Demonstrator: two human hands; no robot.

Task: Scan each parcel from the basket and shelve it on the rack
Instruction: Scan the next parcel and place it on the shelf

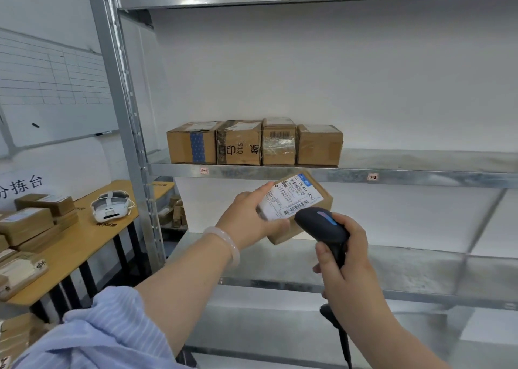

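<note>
- A blue striped sleeve [106, 329] covers the left upper arm at the bottom left; a pale bracelet [224, 242] sits on that wrist
- The right hand [347, 259] grips the handle of a black scanner [322, 225], fingers [325, 253] curled tight round it; the scanner's cable [342, 338] hangs down below the hand
- The scanner's head lies just over the lower right edge of the parcel's label, close to a barcode; whether they touch cannot be told
- The left hand [246, 220] holds the parcel [294, 197], a small brown box with a white label facing up, tilted; the thumb lies along the label's left edge and the other fingers clamp it from underneath
- The parcel is in the air in front of the rack [123, 116], just below the front edge of the middle shelf [420, 178] and above the lower shelf
- To the left stands a wooden bench [84, 245] carrying stacks of flat brown parcels [28, 222] and a white headset [110, 207]
- On the middle shelf four boxes [244, 147] stand side by side in a row, touching, towards the left end
- A whiteboard [56, 88] hangs on the wall behind the bench
</note>
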